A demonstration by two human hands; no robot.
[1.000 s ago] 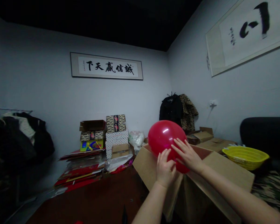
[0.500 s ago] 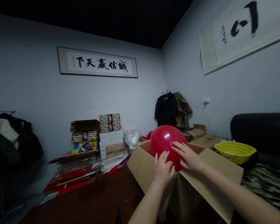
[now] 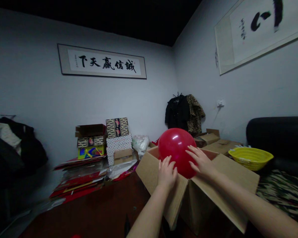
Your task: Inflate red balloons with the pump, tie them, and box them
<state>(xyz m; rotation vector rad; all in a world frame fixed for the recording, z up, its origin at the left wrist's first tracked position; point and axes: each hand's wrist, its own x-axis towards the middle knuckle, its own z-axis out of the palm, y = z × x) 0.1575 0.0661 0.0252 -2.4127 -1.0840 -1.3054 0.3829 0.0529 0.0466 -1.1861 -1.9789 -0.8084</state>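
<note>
A round, shiny red balloon [image 3: 175, 148] sits in the mouth of an open cardboard box [image 3: 149, 172], its upper part standing above the rim. My left hand [image 3: 167, 173] is at the balloon's lower left side, over the near flap, its fingers spread. On the balloon's right side is my right hand [image 3: 201, 162], fingers stretched apart and fingertips at the surface. Neither hand wraps round the balloon; whether every fingertip touches cannot be made out. The balloon hides most of the box's inside.
The box stands by a dark reddish-brown table [image 3: 101, 211]. Flattened red packaging [image 3: 79, 185] and stacked boxes [image 3: 118, 142] are at the left back. A yellow basket [image 3: 250, 158] sits right of the box, near camouflage cloth [image 3: 283, 191]. More cardboard boxes [image 3: 217, 145] lie behind.
My hands have moved slightly apart, the left one shifting left, and their fingers are more spread. The balloon has stayed nearly in place in the box. The view has tilted slightly.
</note>
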